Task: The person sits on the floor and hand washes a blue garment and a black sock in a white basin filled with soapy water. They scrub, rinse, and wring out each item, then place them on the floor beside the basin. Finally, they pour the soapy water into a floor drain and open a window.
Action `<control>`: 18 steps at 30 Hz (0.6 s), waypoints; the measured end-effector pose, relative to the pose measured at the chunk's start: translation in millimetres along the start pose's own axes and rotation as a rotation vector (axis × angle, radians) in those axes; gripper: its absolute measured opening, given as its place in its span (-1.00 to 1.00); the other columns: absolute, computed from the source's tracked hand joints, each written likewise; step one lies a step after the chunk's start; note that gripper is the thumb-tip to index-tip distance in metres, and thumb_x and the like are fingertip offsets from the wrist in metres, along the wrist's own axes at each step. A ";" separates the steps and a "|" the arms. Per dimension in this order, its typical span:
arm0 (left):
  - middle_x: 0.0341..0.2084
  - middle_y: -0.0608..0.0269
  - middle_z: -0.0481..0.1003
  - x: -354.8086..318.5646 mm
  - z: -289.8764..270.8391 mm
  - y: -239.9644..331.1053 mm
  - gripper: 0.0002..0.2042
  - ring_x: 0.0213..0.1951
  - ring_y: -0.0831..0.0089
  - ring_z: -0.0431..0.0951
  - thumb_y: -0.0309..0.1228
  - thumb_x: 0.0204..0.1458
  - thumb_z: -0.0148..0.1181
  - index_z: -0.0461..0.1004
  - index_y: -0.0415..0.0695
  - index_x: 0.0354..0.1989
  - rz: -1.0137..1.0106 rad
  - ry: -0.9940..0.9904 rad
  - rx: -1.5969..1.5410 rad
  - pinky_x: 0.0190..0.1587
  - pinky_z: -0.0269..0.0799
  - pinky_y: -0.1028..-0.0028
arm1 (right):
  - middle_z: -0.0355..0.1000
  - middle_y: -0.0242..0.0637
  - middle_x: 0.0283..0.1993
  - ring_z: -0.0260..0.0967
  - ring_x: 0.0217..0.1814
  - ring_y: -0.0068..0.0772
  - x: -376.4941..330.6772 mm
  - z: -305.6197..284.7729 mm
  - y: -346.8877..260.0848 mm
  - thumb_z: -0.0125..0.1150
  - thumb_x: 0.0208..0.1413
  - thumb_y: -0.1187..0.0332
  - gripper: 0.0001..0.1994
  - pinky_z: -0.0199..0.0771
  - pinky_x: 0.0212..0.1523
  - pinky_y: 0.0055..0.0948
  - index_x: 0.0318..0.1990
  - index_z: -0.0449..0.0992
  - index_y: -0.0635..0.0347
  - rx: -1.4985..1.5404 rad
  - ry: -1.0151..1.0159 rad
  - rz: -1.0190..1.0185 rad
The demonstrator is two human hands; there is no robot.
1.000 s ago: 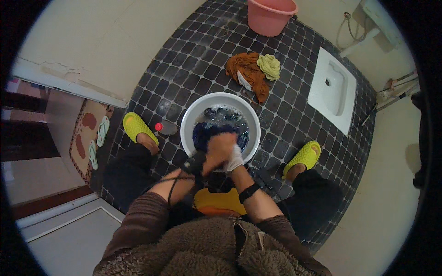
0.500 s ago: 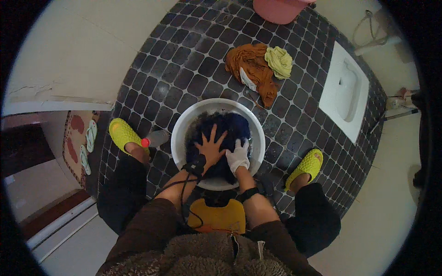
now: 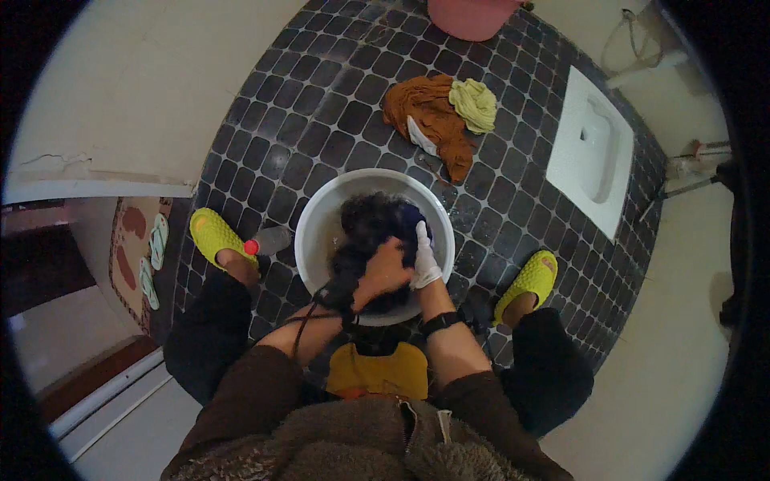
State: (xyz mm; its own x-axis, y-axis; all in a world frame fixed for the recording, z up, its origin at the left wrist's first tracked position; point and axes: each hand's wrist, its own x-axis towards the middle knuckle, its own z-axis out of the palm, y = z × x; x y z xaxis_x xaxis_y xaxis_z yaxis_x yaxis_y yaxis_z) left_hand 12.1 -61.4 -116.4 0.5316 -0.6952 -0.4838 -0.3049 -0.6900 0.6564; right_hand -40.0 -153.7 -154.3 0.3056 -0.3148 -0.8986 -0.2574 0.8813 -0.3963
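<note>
In the white basin (image 3: 309, 200) lies a bunched dark cloth (image 3: 373, 216), black and fuzzy on the left, navy on the right, with a little water around it. My bare left hand (image 3: 387, 268) curls its fingers into the cloth's middle; the fingertips are partly hidden. My right hand (image 3: 426, 260), in a white glove, cups the navy right side with its fingers together. A black band with a cord wraps my left wrist, and a black strap circles the right one.
A clear bottle (image 3: 273, 240) with a red cap lies left of the basin, beside my yellow-green slipper (image 3: 216, 236). Beyond the basin are a brown garment (image 3: 429, 112) and a pale yellow cloth (image 3: 475, 104). A pink tub (image 3: 473, 18) stands farther back; a squat toilet (image 3: 593, 152) is at right.
Both hands lay spread flat on the cloth earlier. Now the left has curled into it, the right has turned on edge at its side, and the cloth is gathered into a higher heap.
</note>
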 end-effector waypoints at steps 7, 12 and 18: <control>-0.48 -0.08 0.46 -33.1 -12.7 48.3 -0.65 -0.30 -0.01 0.46 -0.26 -0.25 0.16 0.46 -0.33 -0.38 0.063 0.036 -0.341 -0.21 0.33 0.23 | 0.33 -0.18 -0.01 0.27 -0.01 -0.30 4.8 -20.3 24.6 0.03 0.10 0.12 -0.49 0.25 0.01 -0.35 0.04 0.29 0.40 0.085 -0.328 -0.248; -0.72 -0.11 0.37 9.9 -20.2 -11.8 -0.70 -0.58 0.11 0.48 -0.28 -0.21 0.13 0.42 -0.37 -0.57 -0.115 0.343 -0.151 -0.47 0.34 0.26 | 0.40 -0.09 -0.12 0.29 -0.09 -0.25 -19.8 4.6 31.6 0.08 0.04 0.12 -0.50 0.25 -0.06 -0.37 -0.03 0.35 0.43 -0.578 -0.061 -0.249; -0.01 -0.28 0.22 47.3 -41.6 -88.4 -0.44 -0.01 -0.03 0.31 -0.11 -0.18 0.20 0.34 -0.18 -0.01 -0.319 0.294 -0.073 0.02 0.23 0.24 | 0.17 -0.15 0.17 0.17 0.12 -0.15 -32.5 -1.0 -8.2 0.17 -0.04 0.00 -0.21 0.26 0.03 -0.30 0.27 -0.05 0.11 -0.351 0.096 -0.122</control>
State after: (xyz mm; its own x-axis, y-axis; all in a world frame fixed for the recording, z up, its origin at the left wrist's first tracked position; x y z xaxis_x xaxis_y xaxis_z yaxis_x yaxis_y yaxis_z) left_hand 97.0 -25.0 -173.2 0.7958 -0.3554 -0.4904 -0.0381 -0.8375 0.5452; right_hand -48.7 -151.1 -122.0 0.2704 -0.4561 -0.8479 -0.5277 0.6664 -0.5268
